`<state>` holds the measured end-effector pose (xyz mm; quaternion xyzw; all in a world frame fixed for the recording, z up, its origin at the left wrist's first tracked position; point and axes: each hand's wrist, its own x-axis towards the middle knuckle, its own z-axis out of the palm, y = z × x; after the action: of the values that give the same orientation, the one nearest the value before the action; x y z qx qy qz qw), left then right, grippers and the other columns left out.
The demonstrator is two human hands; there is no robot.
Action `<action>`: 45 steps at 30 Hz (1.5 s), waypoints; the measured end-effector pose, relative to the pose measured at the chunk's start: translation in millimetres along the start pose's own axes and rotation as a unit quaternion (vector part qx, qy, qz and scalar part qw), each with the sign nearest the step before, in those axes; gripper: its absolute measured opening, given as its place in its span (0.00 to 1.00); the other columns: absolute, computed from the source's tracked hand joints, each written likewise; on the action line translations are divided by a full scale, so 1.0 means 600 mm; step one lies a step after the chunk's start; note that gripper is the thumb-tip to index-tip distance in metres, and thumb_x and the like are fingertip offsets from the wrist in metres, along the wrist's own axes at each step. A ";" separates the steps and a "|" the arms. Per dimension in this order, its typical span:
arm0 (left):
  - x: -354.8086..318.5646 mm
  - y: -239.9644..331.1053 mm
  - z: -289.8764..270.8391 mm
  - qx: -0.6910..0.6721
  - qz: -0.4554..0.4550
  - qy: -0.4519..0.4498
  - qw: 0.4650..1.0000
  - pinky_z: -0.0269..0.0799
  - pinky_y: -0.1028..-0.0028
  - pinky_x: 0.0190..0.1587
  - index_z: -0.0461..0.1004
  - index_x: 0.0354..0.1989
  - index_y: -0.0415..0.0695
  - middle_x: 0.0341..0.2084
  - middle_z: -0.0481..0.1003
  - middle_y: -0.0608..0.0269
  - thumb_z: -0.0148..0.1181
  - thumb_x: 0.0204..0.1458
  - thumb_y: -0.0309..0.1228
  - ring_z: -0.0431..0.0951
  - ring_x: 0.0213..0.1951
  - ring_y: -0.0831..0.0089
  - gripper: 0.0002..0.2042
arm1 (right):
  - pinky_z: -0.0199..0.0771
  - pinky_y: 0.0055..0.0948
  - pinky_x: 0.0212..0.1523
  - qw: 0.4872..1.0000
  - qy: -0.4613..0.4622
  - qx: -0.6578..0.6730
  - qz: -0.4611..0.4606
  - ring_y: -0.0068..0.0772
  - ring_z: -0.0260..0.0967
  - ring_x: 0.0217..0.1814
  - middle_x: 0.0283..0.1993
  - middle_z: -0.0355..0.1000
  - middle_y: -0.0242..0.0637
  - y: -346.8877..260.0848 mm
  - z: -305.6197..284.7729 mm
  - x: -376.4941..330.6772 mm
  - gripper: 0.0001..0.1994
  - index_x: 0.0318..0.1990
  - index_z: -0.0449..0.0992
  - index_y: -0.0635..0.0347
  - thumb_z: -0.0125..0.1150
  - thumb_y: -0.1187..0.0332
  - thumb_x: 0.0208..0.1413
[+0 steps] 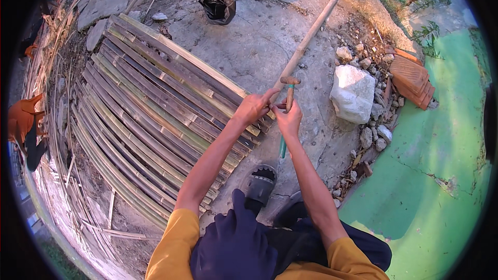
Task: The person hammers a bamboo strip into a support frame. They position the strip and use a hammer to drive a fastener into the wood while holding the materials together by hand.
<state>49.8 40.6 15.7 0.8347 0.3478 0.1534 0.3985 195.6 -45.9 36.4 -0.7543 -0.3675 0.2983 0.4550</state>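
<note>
My right hand [288,119] is closed around a hammer [291,81] with a rust-brown head and a partly green handle. The head points away from me, and the handle's green end shows below my hand. My left hand [252,108] meets the right one, its fingers pinched together at the right hand's fingertips; anything between them is too small to make out. Just beyond both hands, a round bamboo pole [306,41] lies slanting away to the upper right. To the left, split bamboo slats [155,109] lie side by side, their near ends close to my left hand.
A black plastic bag [218,5] stands on the concrete at the back. On the right are a large white rock [353,93], loose stones [367,137] and stacked orange tiles [411,79], beside a green-painted surface [415,176]. My sandalled foot [261,184] is near the slat ends.
</note>
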 end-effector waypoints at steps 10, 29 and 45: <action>0.000 -0.006 0.012 -0.026 0.040 0.038 0.998 0.79 0.55 0.47 0.65 0.68 0.51 0.35 0.83 0.58 0.69 0.48 0.23 0.84 0.42 0.52 0.35 | 0.80 0.44 0.42 0.993 -0.034 -0.112 0.009 0.50 0.84 0.39 0.34 0.84 0.47 -0.007 -0.005 0.019 0.19 0.41 0.74 0.62 0.80 0.70 0.47; -0.018 -0.033 0.014 -0.032 -0.003 0.071 0.997 0.75 0.57 0.52 0.80 0.43 0.43 0.39 0.82 0.54 0.64 0.47 0.21 0.81 0.47 0.51 0.13 | 0.80 0.43 0.41 0.988 -0.078 -0.124 0.037 0.47 0.85 0.37 0.32 0.84 0.45 -0.015 -0.044 0.021 0.19 0.43 0.72 0.61 0.79 0.71 0.48; -0.018 -0.026 -0.002 -0.067 0.030 0.080 0.994 0.75 0.59 0.48 0.80 0.41 0.42 0.35 0.82 0.53 0.66 0.48 0.21 0.83 0.43 0.52 0.10 | 0.79 0.46 0.42 0.986 -0.085 -0.139 0.033 0.53 0.84 0.40 0.34 0.84 0.48 -0.033 -0.013 0.012 0.20 0.44 0.71 0.62 0.78 0.73 0.49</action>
<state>34.3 40.6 4.9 0.8015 0.3422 0.2540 0.4195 199.8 -37.1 56.8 -0.7934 -0.4180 0.3224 0.3031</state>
